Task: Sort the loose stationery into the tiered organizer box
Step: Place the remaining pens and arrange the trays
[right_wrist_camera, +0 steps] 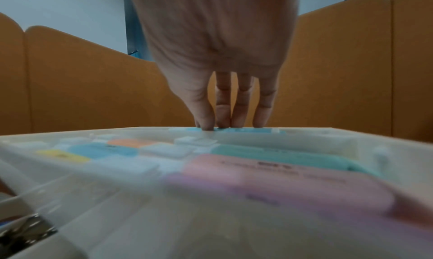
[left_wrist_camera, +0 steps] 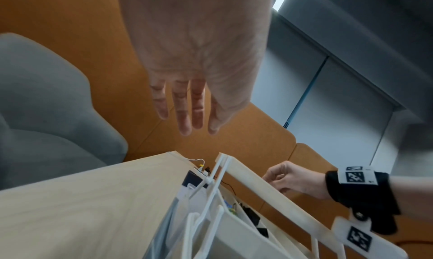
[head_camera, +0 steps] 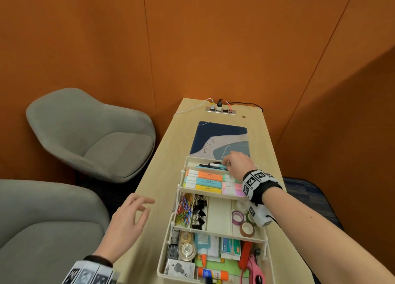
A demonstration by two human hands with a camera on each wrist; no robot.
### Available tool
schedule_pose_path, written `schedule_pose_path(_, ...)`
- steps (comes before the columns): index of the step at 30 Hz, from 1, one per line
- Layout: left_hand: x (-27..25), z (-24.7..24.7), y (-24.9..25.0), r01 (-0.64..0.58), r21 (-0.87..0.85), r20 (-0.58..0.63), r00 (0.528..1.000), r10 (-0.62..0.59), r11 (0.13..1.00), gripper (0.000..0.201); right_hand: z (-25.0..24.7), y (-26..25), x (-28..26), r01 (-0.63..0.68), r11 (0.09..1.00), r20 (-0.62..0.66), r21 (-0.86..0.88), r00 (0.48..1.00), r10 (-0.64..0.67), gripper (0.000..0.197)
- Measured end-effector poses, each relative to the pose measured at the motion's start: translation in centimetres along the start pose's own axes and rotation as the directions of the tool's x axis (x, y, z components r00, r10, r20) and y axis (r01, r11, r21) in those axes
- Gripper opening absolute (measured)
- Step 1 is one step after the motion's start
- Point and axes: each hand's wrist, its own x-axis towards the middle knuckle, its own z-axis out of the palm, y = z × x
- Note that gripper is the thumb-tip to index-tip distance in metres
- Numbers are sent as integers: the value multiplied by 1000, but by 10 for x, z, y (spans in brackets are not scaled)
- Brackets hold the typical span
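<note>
The cream tiered organizer box [head_camera: 213, 233] stands fanned out on the wooden table [head_camera: 267, 147]. Its top tier holds black pens [head_camera: 208, 164] and a teal pen [head_camera: 210, 167]. My right hand [head_camera: 226, 163] reaches over the box, thumb and fingertips [right_wrist_camera: 260, 122] pinching the teal pen [right_wrist_camera: 248, 130] at its right end. Below lie pastel highlighters [head_camera: 209, 182], then paper clips [head_camera: 184, 208], binder clips [head_camera: 198, 211] and tape rolls [head_camera: 245, 228]. My left hand [head_camera: 147, 205] hovers left of the box with fingers [left_wrist_camera: 185, 114] spread, holding nothing.
The bottom tier holds glue, staples, a red stapler [head_camera: 245, 253] and pink scissors [head_camera: 254, 268]. A blue patterned mat [head_camera: 222, 138] lies beyond the box, then a power strip [head_camera: 220, 110] with cables. Two grey chairs [head_camera: 92, 134] stand left; orange walls enclose the booth.
</note>
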Motion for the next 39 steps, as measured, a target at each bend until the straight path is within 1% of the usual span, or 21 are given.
schedule_pose_path(2, -14, -5, -2, 23, 0, 5, 1000, -23, 1000, 26, -5, -2, 0, -6, 1000, 12, -26, 1000, 6, 24)
schedule_pose_path(4, -23, -11, 1, 44, -4, -17, 999, -44, 999, 23, -13, -2, -5, -15, 999, -26, -35, 1000, 15, 28)
schedule_pose_path(5, -29, -14, 3, 48, 1, -27, 998, -48, 999, 23, -19, -1, -13, -29, 1000, -56, -2, 998, 29, 31)
schedule_pose_path(8, -51, -19, 12, 15, 23, -30, 999, -14, 1000, 23, -33, 3, -56, -34, 974, -159, 222, 985, 70, 35)
schedule_pose_path(10, -71, -16, 19, -28, 27, 24, 999, 27, 999, 22, -36, 5, -102, -32, 929, -194, 368, 975, 110, 35)
schedule_pose_path(12, -92, -6, 25, -69, 23, 106, 992, 66, 997, 20, -33, 5, -157, -60, 870, -196, 489, 964, 177, 32)
schedule_pose_path(14, -114, 9, 30, -115, 34, 218, 970, 105, 993, 19, -20, 4, -213, -122, 816, -153, 565, 957, 248, 28)
schedule_pose_path(17, -146, 36, 35, -133, 39, 336, 935, 113, 990, 19, 18, 1, -290, -234, 770, -10, 594, 955, 298, 21)
schedule_pose_path(19, -165, 52, 38, -120, 14, 368, 924, 106, 993, 19, 48, 0, -333, -302, 750, 79, 588, 945, 319, 21)
schedule_pose_path(21, -181, 65, 39, -96, 8, 394, 915, 85, 995, 18, 72, -1, -368, -372, 724, 135, 581, 921, 365, 23)
schedule_pose_path(24, -200, 76, 38, -50, 1, 427, 903, 44, 999, 17, 91, -5, -413, -465, 701, 211, 540, 882, 422, 22)
schedule_pose_path(26, -212, 78, 35, -24, 21, 456, 890, 12, 999, 18, 101, -10, -437, -513, 679, 254, 525, 856, 451, 26)
schedule_pose_path(28, -221, 78, 31, -7, 43, 480, 877, -14, 999, 19, 107, -18, -457, -529, 663, 278, 529, 847, 454, 33)
schedule_pose_path(29, -224, 77, 29, -4, 56, 488, 873, -24, 998, 19, 108, -22, -463, -532, 658, 288, 533, 845, 450, 33)
schedule_pose_path(31, -226, 74, 25, 9, 81, 487, 872, -47, 997, 19, 106, -28, -470, -545, 641, 316, 541, 837, 446, 26)
schedule_pose_path(33, -225, 70, 23, 45, 87, 483, 872, -82, 995, 17, 106, -29, -471, -548, 633, 324, 546, 835, 444, 23)
schedule_pose_path(36, -223, 65, 20, 67, 111, 478, 871, -113, 992, 16, 105, -23, -463, -529, 659, 287, 535, 847, 448, 30)
schedule_pose_path(39, -223, 60, 16, 92, 113, 460, 877, -134, 989, 15, 102, -16, -451, -518, 691, 256, 504, 854, 453, 22)
